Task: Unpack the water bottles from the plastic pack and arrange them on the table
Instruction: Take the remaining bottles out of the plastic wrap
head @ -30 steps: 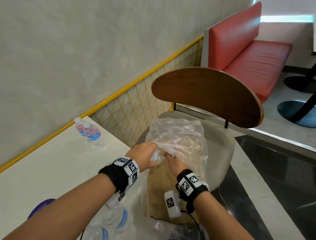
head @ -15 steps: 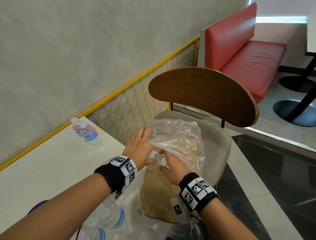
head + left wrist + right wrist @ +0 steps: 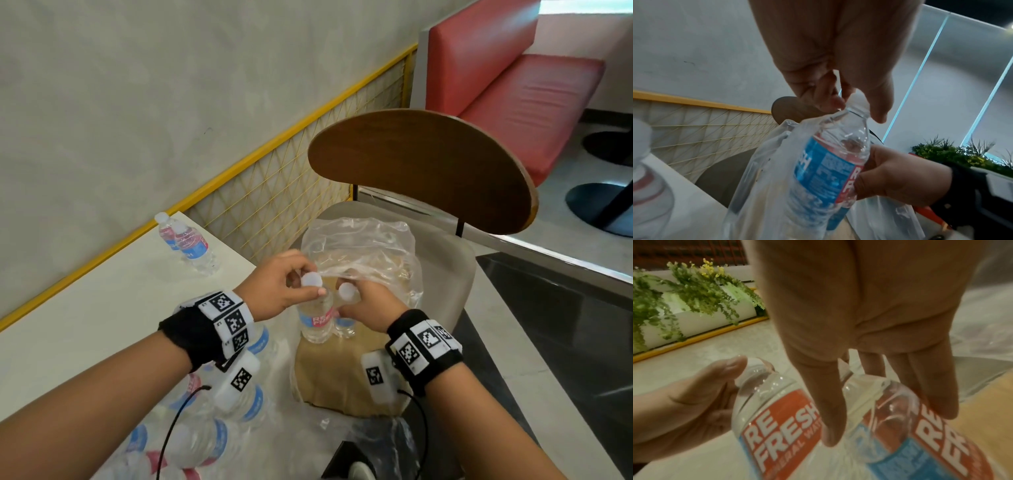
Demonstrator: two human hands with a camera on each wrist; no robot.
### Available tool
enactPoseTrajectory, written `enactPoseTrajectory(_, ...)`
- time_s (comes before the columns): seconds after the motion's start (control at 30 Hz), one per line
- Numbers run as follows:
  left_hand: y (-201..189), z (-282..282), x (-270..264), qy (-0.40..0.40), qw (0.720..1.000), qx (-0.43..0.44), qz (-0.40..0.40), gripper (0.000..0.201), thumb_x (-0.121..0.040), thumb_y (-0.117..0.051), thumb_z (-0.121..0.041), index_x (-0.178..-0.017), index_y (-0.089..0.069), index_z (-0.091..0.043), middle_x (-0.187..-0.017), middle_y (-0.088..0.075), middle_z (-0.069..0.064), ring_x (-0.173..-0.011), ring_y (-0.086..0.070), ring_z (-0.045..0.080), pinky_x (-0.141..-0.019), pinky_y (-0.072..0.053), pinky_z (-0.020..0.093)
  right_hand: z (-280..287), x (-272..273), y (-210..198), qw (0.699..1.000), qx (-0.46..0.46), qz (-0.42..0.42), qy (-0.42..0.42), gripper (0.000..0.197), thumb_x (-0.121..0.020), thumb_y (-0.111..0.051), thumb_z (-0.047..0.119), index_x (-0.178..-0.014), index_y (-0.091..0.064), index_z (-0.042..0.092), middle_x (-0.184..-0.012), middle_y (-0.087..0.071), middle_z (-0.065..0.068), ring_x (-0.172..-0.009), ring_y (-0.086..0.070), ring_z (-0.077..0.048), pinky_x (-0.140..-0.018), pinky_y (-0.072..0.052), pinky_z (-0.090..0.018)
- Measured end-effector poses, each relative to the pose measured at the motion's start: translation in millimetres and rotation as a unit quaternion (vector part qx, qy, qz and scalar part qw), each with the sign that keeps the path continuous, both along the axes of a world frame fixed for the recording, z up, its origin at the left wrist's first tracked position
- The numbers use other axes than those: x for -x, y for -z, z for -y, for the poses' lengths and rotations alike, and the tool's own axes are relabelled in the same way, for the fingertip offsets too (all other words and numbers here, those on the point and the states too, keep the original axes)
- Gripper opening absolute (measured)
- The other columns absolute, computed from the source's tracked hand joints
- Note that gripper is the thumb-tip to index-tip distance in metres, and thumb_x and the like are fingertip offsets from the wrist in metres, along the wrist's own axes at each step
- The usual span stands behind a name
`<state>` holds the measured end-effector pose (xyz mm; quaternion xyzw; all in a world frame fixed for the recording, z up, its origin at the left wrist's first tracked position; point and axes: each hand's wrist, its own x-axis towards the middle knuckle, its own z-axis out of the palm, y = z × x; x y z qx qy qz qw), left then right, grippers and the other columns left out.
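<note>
Two clear water bottles with red and blue labels hang just above the cardboard tray (image 3: pixel 335 380) on the chair seat. My left hand (image 3: pixel 303 286) pinches the white cap of the left bottle (image 3: pixel 317 320), also seen in the left wrist view as the left bottle (image 3: pixel 828 164). My right hand (image 3: pixel 351 305) grips the neck of the right bottle (image 3: pixel 344 329); its fingers straddle this right bottle (image 3: pixel 898 412) in the right wrist view. The torn plastic pack (image 3: pixel 359 246) lies crumpled behind them. Two bottles (image 3: pixel 191 245) stand on the white table (image 3: pixel 85 308).
Several more bottles (image 3: pixel 222 414) in loose wrap lie under my left forearm at the table's near edge. A wooden chair back (image 3: pixel 421 171) rises behind the pack. A yellow mesh rail (image 3: pixel 274 192) and wall run along the table's far side. A red bench (image 3: pixel 513 85) stands beyond.
Both hands were inside the plastic pack; now they have drawn back toward me, each with a bottle lifted clear of the wrap.
</note>
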<state>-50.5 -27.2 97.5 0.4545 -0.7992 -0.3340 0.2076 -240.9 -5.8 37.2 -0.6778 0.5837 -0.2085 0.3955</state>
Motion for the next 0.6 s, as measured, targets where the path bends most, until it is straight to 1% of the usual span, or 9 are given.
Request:
enactPoseTrajectory(0.1, 0.6, -0.5, 0.3, 0.016, 0.999, -0.019, 0.034, 0.018, -0.080, -0.073, -0.021, -0.096, -0.067, -0.015, -0.092, -0.056, -0.003, -0.064, -0.053, 0.001, -0.054, -0.045, 0.010, 1.7, 6.2, -4.5, 1.000, -0.001, -0.016, -0.018, 0.034, -0.083, -0.065, 0.014, -0.117, -0.060, 0.011, -0.116, -0.063, -0.002, -0.108, -0.057, -0.020, -0.096, -0.045, -0.037)
enactPoseTrajectory(0.17, 3.5, -2.4, 3.9, 0.024, 0.993, -0.065, 0.098, 0.023, -0.083, -0.068, -0.016, -0.104, -0.064, -0.008, -0.099, -0.052, 0.000, -0.062, -0.052, 0.006, -0.049, -0.050, 0.017, 2.3, 10.7, -5.6, 0.999, -0.013, -0.023, -0.019, 0.038, -0.085, -0.065, 0.017, -0.123, -0.060, 0.017, -0.121, -0.063, 0.000, -0.112, -0.056, -0.019, -0.098, -0.045, -0.034)
enactPoseTrajectory(0.2, 6.5, -3.9, 7.4, 0.038, 0.986, -0.073, 0.145, 0.026, -0.083, -0.065, -0.015, -0.107, -0.061, -0.006, -0.102, -0.050, 0.001, -0.065, -0.052, 0.007, -0.051, -0.051, 0.019, 2.1, 12.1, -6.2, 0.999, -0.018, -0.033, -0.024, 0.041, -0.084, -0.067, 0.020, -0.125, -0.059, 0.021, -0.123, -0.062, 0.002, -0.114, -0.056, -0.018, -0.098, -0.044, -0.032)
enactPoseTrajectory(0.27, 13.5, -8.5, 16.4, 0.070, 0.968, -0.055, 0.233, 0.030, -0.083, -0.062, -0.016, -0.111, -0.056, -0.008, -0.107, -0.051, 0.002, -0.080, -0.055, 0.014, -0.064, -0.046, 0.018, 0.8, 12.6, -7.0, 0.998, -0.023, -0.055, -0.036, 0.050, -0.080, -0.072, 0.022, -0.128, -0.056, 0.023, -0.128, -0.059, 0.005, -0.119, -0.054, -0.016, -0.099, -0.043, -0.029)
enactPoseTrajectory(0.33, 20.6, -12.6, 25.3, 0.067, 0.962, -0.051, 0.260, 0.040, -0.083, -0.057, -0.018, -0.122, -0.049, -0.013, -0.115, -0.051, 0.002, -0.102, -0.057, 0.021, -0.080, -0.045, 0.024, -1.8, 10.0, -10.0, 0.996, -0.031, -0.073, -0.037, 0.055, -0.079, -0.073, 0.023, -0.130, -0.053, 0.020, -0.131, -0.057, 0.003, -0.118, -0.054, -0.017, -0.095, -0.042, -0.025)
enactPoseTrajectory(0.4, 26.1, -15.6, 32.2, 0.033, 0.960, -0.058, 0.273, 0.056, -0.087, -0.051, -0.022, -0.139, -0.033, -0.020, -0.138, -0.044, 0.002, -0.115, -0.055, 0.024, -0.093, -0.048, 0.035, -2.7, 6.7, -11.4, 0.996, -0.024, -0.087, -0.024, 0.048, -0.079, -0.072, 0.023, -0.123, -0.056, 0.016, -0.123, -0.061, -0.002, -0.107, -0.058, -0.019, -0.087, -0.044, -0.025)
enactPoseTrajectory(0.43, 28.9, -17.9, 34.9, 0.026, 0.955, -0.047, 0.290, 0.060, -0.089, -0.048, -0.026, -0.144, -0.025, -0.022, -0.146, -0.037, 0.001, -0.117, -0.055, 0.026, -0.094, -0.048, 0.039, -2.4, 6.0, -10.4, 0.996, -0.019, -0.087, -0.014, 0.044, -0.079, -0.073, 0.022, -0.119, -0.057, 0.014, -0.117, -0.063, -0.003, -0.103, -0.059, -0.019, -0.084, -0.045, -0.025)
enactPoseTrajectory(0.5, 34.2, -23.4, 40.0, 0.035, 0.940, -0.005, 0.339, 0.063, -0.092, -0.045, -0.038, -0.147, -0.017, -0.024, -0.151, -0.031, 0.000, -0.115, -0.057, 0.029, -0.090, -0.049, 0.041, -2.2, 7.2, -9.3, 0.996, -0.022, -0.083, -0.005, 0.042, -0.080, -0.069, 0.017, -0.120, -0.058, 0.014, -0.117, -0.063, -0.003, -0.107, -0.059, -0.019, -0.088, -0.048, -0.027)
enactPoseTrajectory(0.6, 40.0, -26.7, 44.0, 0.035, 0.926, 0.046, 0.373, 0.065, -0.090, -0.043, -0.057, -0.141, -0.023, -0.022, -0.141, -0.043, 0.001, -0.103, -0.062, 0.031, -0.075, -0.046, 0.037, -2.8, 14.5, -14.6, 0.993, -0.080, -0.060, -0.066, 0.058, -0.085, -0.055, 0.003, -0.140, -0.043, 0.015, -0.142, -0.048, -0.005, -0.132, -0.044, -0.017, -0.106, -0.039, -0.027)
